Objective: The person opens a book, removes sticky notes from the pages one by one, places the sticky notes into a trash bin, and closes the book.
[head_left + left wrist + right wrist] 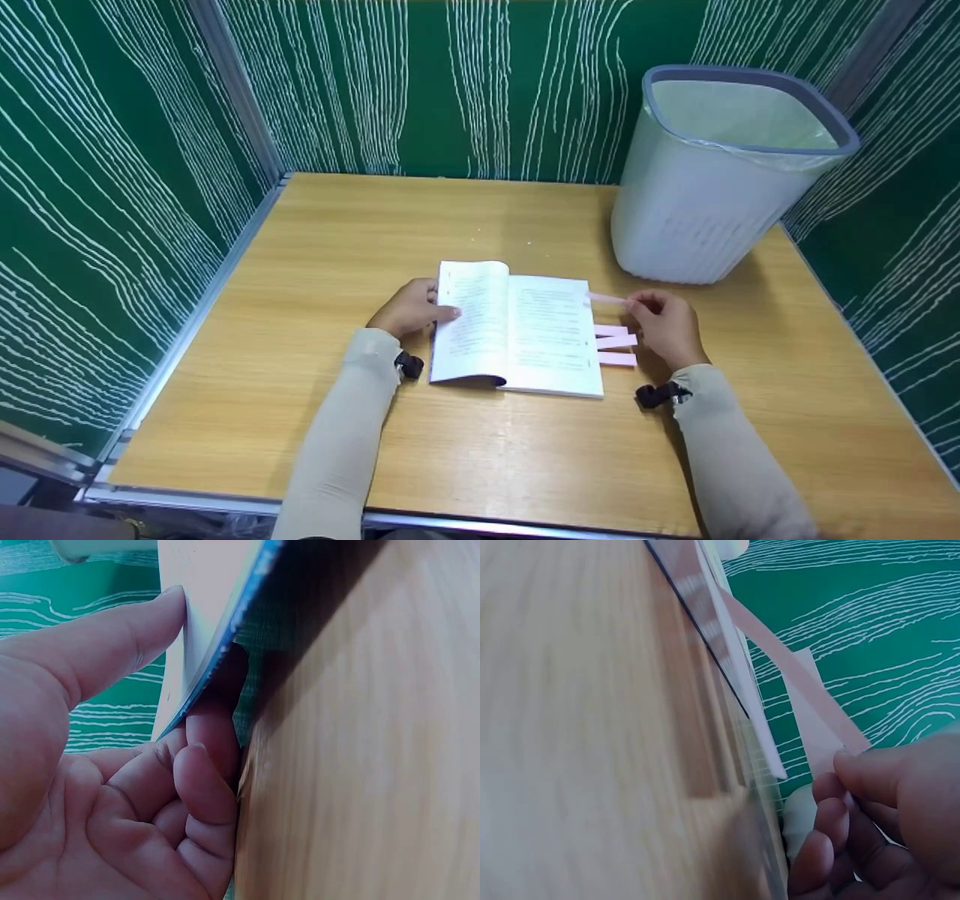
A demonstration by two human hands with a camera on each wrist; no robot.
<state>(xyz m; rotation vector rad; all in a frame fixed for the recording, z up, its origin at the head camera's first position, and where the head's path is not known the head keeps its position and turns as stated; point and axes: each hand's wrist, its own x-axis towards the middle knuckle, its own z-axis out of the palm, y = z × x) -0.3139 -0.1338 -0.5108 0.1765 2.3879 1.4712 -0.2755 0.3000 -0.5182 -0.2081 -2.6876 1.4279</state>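
An open book (551, 337) lies on the table, its left pages lifted and curving up. My left hand (409, 309) grips the book's left edge. The thumb presses on the page, while the left wrist view shows the other fingers curled under the blue-edged cover (217, 664). Beside the upper right edge, my right hand (671, 326) pinches the outer end of a pink paper strip (607, 298) between thumb and fingertips. Several more pink strips (617, 359) stick out lower down that same edge. How the pinched strip's inner end meets the page cannot be told.
A pale waste bin (690, 217) with a grey rim and a liner stands on the table at the back right. Green panels (427, 90) with white wavy lines enclose the wooden table (360, 225) at the back and sides.
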